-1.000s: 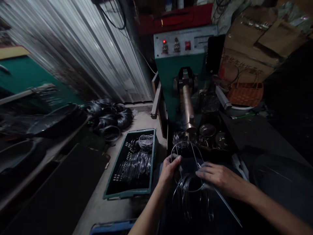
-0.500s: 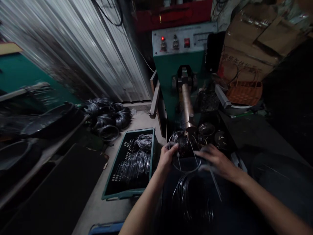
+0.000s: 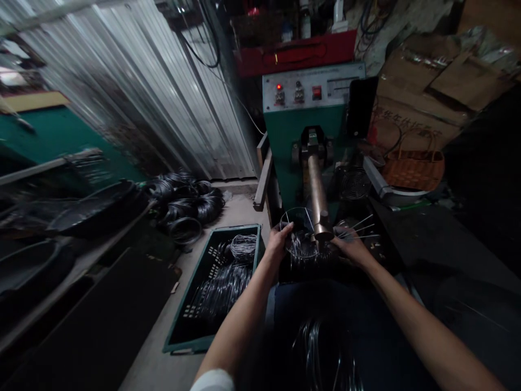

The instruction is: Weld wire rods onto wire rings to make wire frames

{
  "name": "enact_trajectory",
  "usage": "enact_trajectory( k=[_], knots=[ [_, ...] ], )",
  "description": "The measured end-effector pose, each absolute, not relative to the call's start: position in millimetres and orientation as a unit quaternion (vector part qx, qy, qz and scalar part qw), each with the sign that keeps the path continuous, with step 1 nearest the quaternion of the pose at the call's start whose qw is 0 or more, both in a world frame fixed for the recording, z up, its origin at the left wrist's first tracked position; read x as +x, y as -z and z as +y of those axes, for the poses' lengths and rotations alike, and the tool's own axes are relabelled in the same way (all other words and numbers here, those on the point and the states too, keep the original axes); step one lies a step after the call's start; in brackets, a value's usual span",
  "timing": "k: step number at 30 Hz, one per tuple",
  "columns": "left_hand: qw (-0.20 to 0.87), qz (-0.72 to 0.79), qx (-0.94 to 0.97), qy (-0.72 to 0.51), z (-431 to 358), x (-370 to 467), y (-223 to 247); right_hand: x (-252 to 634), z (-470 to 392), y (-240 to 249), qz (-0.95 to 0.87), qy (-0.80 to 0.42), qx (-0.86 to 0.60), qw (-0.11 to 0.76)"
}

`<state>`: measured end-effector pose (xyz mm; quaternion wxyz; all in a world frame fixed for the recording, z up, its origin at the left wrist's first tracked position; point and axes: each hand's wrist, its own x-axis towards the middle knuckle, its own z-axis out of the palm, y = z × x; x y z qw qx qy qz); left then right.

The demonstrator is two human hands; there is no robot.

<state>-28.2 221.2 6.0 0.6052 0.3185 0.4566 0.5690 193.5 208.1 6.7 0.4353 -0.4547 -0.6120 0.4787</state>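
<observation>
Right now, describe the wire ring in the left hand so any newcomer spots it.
Find the green machine with the lit red lamp and the copper-coloured rod jutting from it. Left of the rod's lower end, the left hand grips the wire ring. Unlike the wires heaped in the green crate, it is held up.

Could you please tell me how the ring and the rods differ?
Shape: the ring is round, while the rods are straight. Number: there is one ring at the left hand, but several rods. Place: the ring is gripped at its edge, left of the bar; the rods fan out by the right hand, on the bar's right. Both are thin and pale.
</observation>
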Motion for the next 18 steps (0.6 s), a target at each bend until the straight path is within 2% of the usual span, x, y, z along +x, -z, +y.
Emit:
enact_trajectory(
  k=[5,10,13,18],
  knots=[
    [0.603,0.444,0.328,-0.576,222.4,-29.8,-1.9,193.6,199.2,-17.6,-0.591,-0.499,-0.46,0.436],
    [0.564,0.451,0.354,-0.595,204.4,-53.2,-4.7,223.5,150.6,-26.6,-0.557,-0.542,-0.465,0.424],
    [0.523,0.523,0.395,-0.545,192.3,-70.2,-6.9,252.5,113.9,-5.8,-0.508,-0.582,-0.497,0.395],
    [0.486,0.603,0.428,-0.465,184.2,-85.0,-14.4,285.4,71.1,45.3,-0.464,-0.577,-0.547,0.391]
  ],
)
